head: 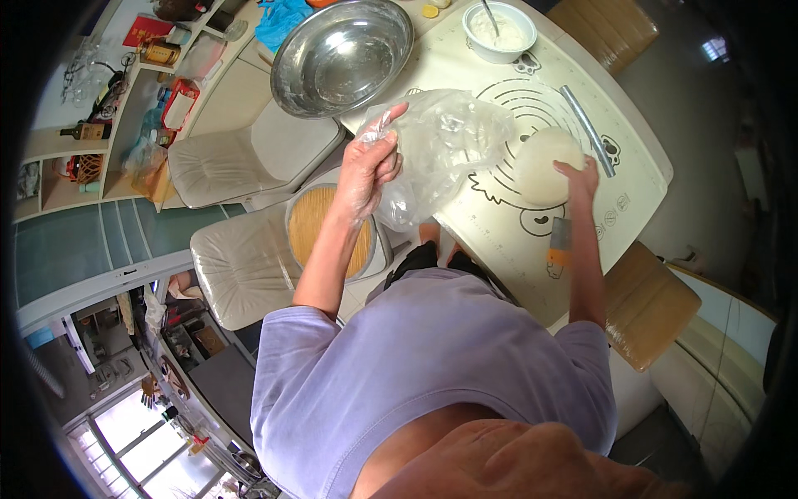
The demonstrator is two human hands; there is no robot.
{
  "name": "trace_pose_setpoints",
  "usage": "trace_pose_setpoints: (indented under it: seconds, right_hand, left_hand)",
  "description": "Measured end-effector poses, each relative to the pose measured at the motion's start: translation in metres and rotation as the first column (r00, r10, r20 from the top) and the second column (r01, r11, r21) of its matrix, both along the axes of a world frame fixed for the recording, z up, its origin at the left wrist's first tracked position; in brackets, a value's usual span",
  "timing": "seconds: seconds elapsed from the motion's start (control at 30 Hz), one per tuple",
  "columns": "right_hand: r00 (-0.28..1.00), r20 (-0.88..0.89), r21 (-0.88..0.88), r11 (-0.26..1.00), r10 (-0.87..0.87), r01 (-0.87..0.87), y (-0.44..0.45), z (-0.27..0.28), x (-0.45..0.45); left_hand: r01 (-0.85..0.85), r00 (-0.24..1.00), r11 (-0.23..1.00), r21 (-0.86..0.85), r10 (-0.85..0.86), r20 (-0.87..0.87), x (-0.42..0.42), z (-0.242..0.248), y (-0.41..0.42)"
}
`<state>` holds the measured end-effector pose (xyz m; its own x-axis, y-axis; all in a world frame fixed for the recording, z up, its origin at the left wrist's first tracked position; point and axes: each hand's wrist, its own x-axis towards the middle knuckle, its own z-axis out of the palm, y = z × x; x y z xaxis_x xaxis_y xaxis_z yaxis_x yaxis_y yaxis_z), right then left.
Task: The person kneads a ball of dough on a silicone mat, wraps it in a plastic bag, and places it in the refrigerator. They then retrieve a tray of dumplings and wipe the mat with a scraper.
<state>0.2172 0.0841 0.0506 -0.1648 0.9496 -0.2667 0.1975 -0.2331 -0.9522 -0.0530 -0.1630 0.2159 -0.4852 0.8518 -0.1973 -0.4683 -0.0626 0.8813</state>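
My left hand (374, 165) is raised over the table's near-left edge, gripping a clear plastic bag (449, 134). The crumpled bag hangs to the right, over part of the mat, and its index-finger side is wrapped in film. On the white printed pastry mat (499, 249) sits a large smooth round of pale dough (539, 165). My right hand (580, 174) holds the dough's right edge, thumb on top and the other fingers around the side. A metal rolling pin (586, 128) lies just beyond that hand. Nearer me, a scraper with an orange handle (558, 256) is partly hidden by my right forearm.
A large steel basin (343, 59) stands at the table's far left, with a blue plastic bag (280, 25) beside it. A white tub of flour-like powder (499, 37) with a spoon is at the back. Padded chairs (243, 268) and a brown seat (654, 305) flank the table.
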Motion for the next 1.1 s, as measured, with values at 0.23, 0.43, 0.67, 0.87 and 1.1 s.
trace_pose_setpoints:
  seconds: [0.23, 0.43, 0.67, 0.87, 1.1]
  right_hand:
    - [0.964, -0.244, -0.091, 0.988, 0.101, -0.127, -0.014, 0.128, 0.028]
    - [0.791, -0.377, 0.162, 0.875, 0.482, -0.456, -0.037, 0.045, 0.036]
    - [0.58, -0.796, -0.542, 0.629, -0.173, -0.558, -0.092, 0.038, -0.036]
    - [0.602, -0.739, -0.566, 0.764, -0.303, -0.309, -0.086, 0.053, -0.078]
    - [0.8, -0.582, -0.355, 0.93, -0.146, -0.089, -0.081, 0.071, -0.052]
  left_hand:
    - [0.185, 0.976, 0.98, -0.07, -0.192, -0.102, 0.012, -0.007, 0.017]
    - [0.258, 0.937, 0.961, -0.096, -0.273, -0.219, 0.026, 0.004, 0.034]
    - [0.468, 0.553, 0.848, -0.249, -0.5, -0.667, 0.049, 0.009, -0.002]
    - [0.461, 0.846, 0.876, -0.138, -0.481, -0.228, 0.089, -0.013, 0.004]
    - [-0.067, 0.996, 0.989, 0.135, 0.074, -0.045, 0.089, -0.007, -0.001]
